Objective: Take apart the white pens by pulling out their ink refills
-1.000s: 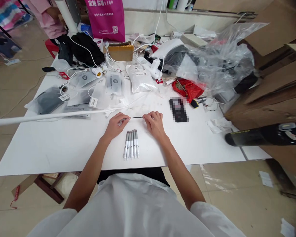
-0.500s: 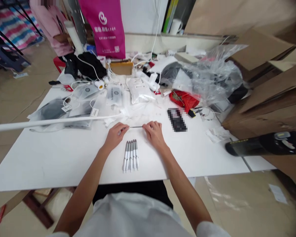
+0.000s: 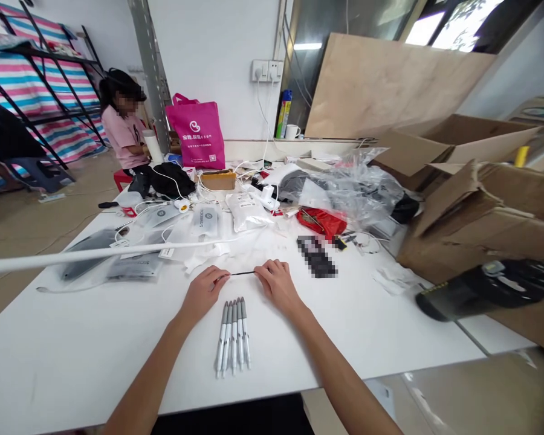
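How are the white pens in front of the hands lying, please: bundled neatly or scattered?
Neatly grouped: the white pens lie flat on the table, side by side and touching, grey ends pointing away from the person.

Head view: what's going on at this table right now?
A person sits at a white table, both hands resting on it. The left hand and right hand pinch the two ends of a thin dark rod, held level just above the table. Five white pens lie side by side just in front of the hands. Behind are plastic bags, cables and a pink bag; another person sits at the far corner.
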Demonstrator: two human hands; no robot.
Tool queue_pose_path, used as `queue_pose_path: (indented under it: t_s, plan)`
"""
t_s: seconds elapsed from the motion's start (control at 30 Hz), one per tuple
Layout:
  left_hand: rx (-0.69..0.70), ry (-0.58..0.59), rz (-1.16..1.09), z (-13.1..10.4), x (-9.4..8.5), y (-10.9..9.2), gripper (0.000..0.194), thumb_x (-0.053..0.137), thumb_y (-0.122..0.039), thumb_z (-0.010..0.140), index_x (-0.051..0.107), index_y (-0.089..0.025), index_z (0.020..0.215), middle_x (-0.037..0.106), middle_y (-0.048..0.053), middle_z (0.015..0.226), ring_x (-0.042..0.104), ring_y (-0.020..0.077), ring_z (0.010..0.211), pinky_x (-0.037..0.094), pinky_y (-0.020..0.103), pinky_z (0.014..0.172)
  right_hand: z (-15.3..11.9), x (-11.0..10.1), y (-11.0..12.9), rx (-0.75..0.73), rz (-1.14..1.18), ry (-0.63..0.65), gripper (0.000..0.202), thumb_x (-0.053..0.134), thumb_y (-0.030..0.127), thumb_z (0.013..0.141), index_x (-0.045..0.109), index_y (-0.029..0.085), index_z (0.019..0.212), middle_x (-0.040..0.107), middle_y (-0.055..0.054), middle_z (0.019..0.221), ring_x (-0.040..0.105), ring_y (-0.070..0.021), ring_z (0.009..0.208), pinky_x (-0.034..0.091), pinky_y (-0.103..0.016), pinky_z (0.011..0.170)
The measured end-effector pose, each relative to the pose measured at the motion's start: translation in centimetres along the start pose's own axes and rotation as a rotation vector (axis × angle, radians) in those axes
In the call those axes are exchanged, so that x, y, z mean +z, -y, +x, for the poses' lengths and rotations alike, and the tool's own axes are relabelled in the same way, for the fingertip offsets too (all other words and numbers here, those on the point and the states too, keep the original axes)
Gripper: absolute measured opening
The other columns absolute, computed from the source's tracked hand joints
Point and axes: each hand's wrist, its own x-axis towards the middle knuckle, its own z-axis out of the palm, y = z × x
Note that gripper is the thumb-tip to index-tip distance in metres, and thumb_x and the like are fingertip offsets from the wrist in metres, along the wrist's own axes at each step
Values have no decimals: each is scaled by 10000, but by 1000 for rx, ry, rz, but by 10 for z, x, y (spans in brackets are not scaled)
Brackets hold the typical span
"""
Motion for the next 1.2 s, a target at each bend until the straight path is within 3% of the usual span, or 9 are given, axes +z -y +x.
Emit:
queue_pose_path:
  t_s: [0.27, 0.47, 0.6, 0.73, 1.03, 1.2]
  plan:
    - [-9, 38, 0, 6, 0, 5, 270, 556, -443, 1080, 754, -261, 1061, 738, 42, 1029, 681, 203, 922, 523, 324, 823, 20, -1, -2, -76, -55, 60, 264, 449, 303, 1143, 701, 245, 1190, 674, -78, 1047, 531, -237, 976, 322, -392, 879]
    - [-34, 18, 53, 28, 6, 8, 265, 561, -419, 1052, 757, -243, 1020, 767, 51, 1011, 669, 215, 867, 502, 325, 762, 44, -10, -22, -147, -80, 101, 249, 467, 297, 1142, 701, 236, 1202, 687, -80, 1085, 537, -229, 985, 319, -385, 887]
    - [-35, 5, 41, 40, 22, 6, 248, 592, -400, 1040, 772, -240, 982, 764, 33, 898, 615, 192, 723, 478, 319, 695, 41, -3, -37, -117, -73, 94, 242, 468, 287, 1139, 697, 231, 1193, 676, -79, 1061, 544, -230, 987, 332, -377, 876]
    - [0, -23, 14, 41, 31, 2, 242, 604, -396, 1049, 773, -230, 1001, 747, 34, 898, 614, 190, 762, 487, 313, 715, 32, -4, -48, -94, -63, 82, 256, 454, 298, 1140, 696, 231, 1186, 679, -87, 1066, 535, -242, 974, 329, -398, 873]
    - [-71, 1, -12, 35, 24, -5, 242, 620, -385, 1061, 783, -209, 1028, 743, 40, 965, 617, 176, 808, 483, 292, 706, 30, -6, -51, -89, 5, 83, 273, 423, 293, 1145, 687, 235, 1179, 656, -83, 1026, 522, -253, 957, 336, -416, 869]
    - [-7, 18, 43, 29, 26, -7, 226, 589, -365, 1083, 777, -241, 1075, 724, 24, 959, 657, 190, 858, 519, 326, 871, 29, -6, -41, -116, 33, 112, 281, 420, 293, 1147, 693, 232, 1176, 674, -90, 1047, 526, -250, 958, 341, -414, 875]
